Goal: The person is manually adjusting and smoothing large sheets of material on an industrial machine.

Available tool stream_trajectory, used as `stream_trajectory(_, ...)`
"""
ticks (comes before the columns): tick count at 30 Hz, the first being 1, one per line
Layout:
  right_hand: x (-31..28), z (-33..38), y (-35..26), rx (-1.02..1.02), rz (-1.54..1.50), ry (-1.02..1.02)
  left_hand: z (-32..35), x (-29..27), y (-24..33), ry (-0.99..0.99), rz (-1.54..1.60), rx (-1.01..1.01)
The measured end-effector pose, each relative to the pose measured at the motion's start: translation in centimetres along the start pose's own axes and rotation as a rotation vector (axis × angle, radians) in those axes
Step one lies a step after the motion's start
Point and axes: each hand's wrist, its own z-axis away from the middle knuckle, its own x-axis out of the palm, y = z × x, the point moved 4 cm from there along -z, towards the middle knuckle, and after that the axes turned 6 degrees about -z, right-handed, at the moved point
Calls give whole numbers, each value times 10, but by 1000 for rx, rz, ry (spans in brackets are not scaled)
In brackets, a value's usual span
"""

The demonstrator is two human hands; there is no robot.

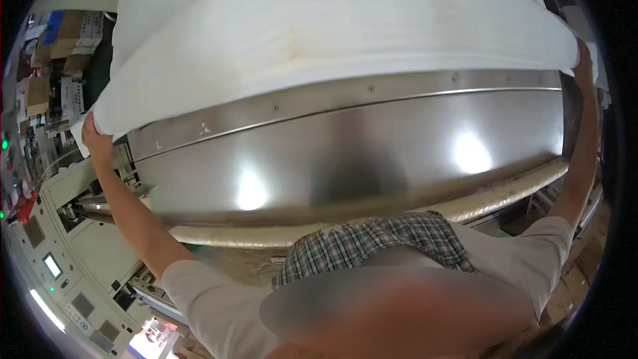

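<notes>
A wide white cloth (372,23) stretches across the far side, with a faint yellowish stain near its middle. At its near left corner, my left hand (98,138) is closed around the edge. Over at the far right, my right hand (582,65) grips the opposite end of the same edge. Both arms are spread wide. Between them and below the cloth's edge lies a shiny steel plate (359,129) with a seam and a row of screws. The cloth hides the far part of this surface.
A pale padded roll (518,189) runs along the plate's near edge, by my body. Cardboard boxes (66,34) are stacked at the far left. Nearer on the left stands a light-coloured machine cabinet (100,252) with a small lit screen (52,265) and buttons.
</notes>
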Motion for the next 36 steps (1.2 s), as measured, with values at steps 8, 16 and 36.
stream_trajectory(8, -11, 177, -49, -43, -36, -104, 152, -25, 16, -96, -55, 0)
stream_trajectory(16, -23, 288, -125, 110, -45, -281, 297, -15, 11, -283, -126, -56)
stream_trajectory(36, 130, 160, -59, 117, 319, -1471, 179, 126, 34, -1458, -261, -40)
